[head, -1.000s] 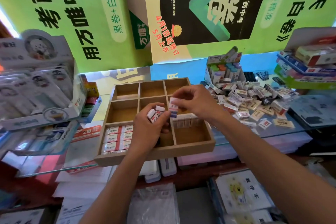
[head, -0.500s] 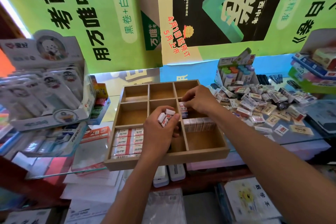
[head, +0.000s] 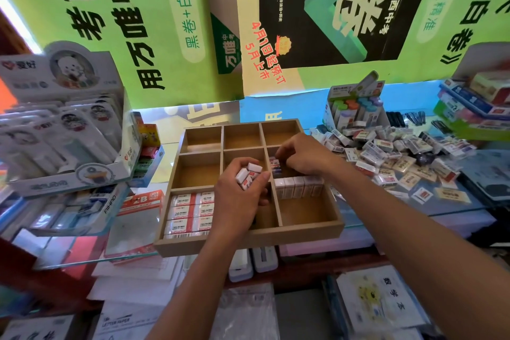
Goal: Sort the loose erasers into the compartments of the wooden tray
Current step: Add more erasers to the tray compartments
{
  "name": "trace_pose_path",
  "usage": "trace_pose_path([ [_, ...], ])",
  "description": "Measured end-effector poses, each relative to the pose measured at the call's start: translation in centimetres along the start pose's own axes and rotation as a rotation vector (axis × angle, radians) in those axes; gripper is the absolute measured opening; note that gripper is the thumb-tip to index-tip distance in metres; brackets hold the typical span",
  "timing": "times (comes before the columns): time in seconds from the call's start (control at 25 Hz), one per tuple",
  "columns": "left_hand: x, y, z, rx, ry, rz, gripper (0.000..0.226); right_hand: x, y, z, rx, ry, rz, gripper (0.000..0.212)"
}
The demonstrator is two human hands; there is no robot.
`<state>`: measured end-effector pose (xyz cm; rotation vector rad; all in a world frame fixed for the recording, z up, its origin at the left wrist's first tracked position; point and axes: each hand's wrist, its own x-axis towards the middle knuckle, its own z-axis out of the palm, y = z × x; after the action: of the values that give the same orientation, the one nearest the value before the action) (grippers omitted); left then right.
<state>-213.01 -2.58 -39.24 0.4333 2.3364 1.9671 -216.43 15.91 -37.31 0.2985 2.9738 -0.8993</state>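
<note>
The wooden tray (head: 248, 240) with nine compartments lies on the glass counter. Its near-left compartment is packed with red-and-white 2B erasers (head: 190, 211). A row of white erasers (head: 299, 187) stands on edge along the back of the near-right compartment. My left hand (head: 238, 203) hovers over the tray's middle and grips a small bunch of white erasers (head: 248, 175). My right hand (head: 302, 156) reaches into the middle-right compartment and pinches one eraser (head: 275, 167) with a red and blue sleeve, standing it on end there.
A heap of loose erasers (head: 392, 152) covers the counter right of the tray. A display box of correction tapes (head: 353, 113) stands behind it. Blister-pack displays (head: 63, 130) crowd the left. Paper packs and boxes (head: 380, 301) lie on shelves below.
My right hand has carried its eraser from above the tray's middle down into the middle-right compartment. My left hand has kept its bunch of erasers over the tray.
</note>
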Motion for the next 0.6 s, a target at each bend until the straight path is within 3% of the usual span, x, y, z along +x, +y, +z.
trace_pose_path([
  [0.04, 0.0, 0.1, 0.0, -0.006, 0.006, -0.008, 0.025, -0.3, -0.3, 0.1, 0.005, 0.074, -0.024, 0.032],
  [0.12, 0.0, 0.2, -0.1, -0.019, 0.008, -0.018, 0.034, -1.2, -0.9, 0.0, 0.303, 0.109, -0.086, 0.026],
  [0.2, -0.1, 0.3, -0.3, -0.031, -0.026, -0.014, 0.040, -2.7, -1.4, -0.3, 0.604, -0.086, -0.159, 0.021],
  [0.32, 0.0, 0.3, -0.4, -0.014, -0.090, 0.005, 0.048, -3.7, -1.6, -0.3, 0.550, -0.199, -0.226, 0.018],
  [0.48, 0.0, 0.1, -0.4, -0.017, -0.057, -0.006, 0.044, -3.2, -1.2, -0.1, 0.705, -0.084, -0.140, 0.009],
  [0.56, 0.1, 0.0, -0.3, -0.040, -0.032, -0.022, 0.036, -2.8, -0.6, -1.0, 0.831, 0.050, -0.051, 0.010],
  [0.6, 0.1, -0.1, -0.2, -0.040, -0.022, -0.026, 0.034, -2.4, -0.2, -1.5, 0.763, 0.140, -0.006, 0.012],
])
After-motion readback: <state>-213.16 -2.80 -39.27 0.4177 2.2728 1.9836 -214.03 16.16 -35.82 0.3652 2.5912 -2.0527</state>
